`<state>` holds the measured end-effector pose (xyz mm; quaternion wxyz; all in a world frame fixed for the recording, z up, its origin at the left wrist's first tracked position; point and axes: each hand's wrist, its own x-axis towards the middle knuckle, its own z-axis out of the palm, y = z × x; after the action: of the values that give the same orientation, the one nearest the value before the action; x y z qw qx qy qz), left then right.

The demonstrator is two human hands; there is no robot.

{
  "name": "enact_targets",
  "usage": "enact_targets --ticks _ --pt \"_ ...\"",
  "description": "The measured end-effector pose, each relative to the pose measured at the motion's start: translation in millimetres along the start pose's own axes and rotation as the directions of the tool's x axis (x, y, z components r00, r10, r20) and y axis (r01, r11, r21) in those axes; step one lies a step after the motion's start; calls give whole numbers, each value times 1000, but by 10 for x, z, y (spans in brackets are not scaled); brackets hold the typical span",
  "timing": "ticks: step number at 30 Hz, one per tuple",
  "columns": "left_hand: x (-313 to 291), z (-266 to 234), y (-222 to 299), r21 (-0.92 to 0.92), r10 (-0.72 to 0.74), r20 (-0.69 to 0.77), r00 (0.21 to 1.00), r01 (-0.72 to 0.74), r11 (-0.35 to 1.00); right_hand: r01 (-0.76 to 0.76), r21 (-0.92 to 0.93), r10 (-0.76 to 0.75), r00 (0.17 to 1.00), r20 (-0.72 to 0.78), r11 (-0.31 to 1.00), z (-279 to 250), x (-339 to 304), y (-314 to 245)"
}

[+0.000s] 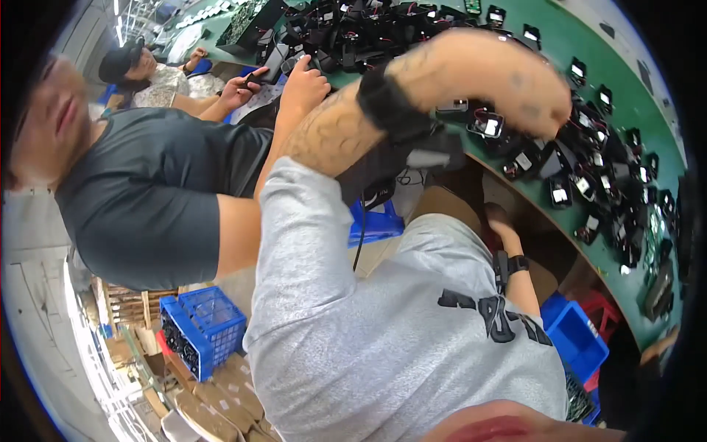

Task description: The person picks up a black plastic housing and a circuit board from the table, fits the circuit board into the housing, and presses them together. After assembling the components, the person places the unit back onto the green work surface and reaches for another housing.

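Note:
My left hand is raised over the front edge of the green work table, a black strap round the wrist. Motion smears it, and its fingers do not show clearly. Beneath and beside it lie small black electronic units with pale rectangles and thin red wires; touching cannot be made out. My right hand is low beside my thigh, under the table's edge, with a black band on its wrist. Its fingers are too dim to read.
To my left, a co-worker in a dark T-shirt holds a small black device; another person in a black cap sits beyond. A blue crate of dark parts is at lower left, a blue bin and red stool at right.

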<state>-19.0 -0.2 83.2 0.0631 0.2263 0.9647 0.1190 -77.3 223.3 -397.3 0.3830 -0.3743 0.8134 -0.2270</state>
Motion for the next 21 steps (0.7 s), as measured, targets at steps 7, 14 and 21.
enact_targets --ticks 7,14,21 --pt "76 -405 683 -232 119 -698 706 -380 895 329 -23 -329 944 13 944 -597 -915 -1868" --pt "-276 711 1130 -577 152 -703 694 -683 448 399 489 -501 860 92 775 -993 -1083 -1630" --pt "-604 1866 660 -959 -269 -221 937 -259 -113 66 776 -347 916 202 627 -1327 -1553 -2198"
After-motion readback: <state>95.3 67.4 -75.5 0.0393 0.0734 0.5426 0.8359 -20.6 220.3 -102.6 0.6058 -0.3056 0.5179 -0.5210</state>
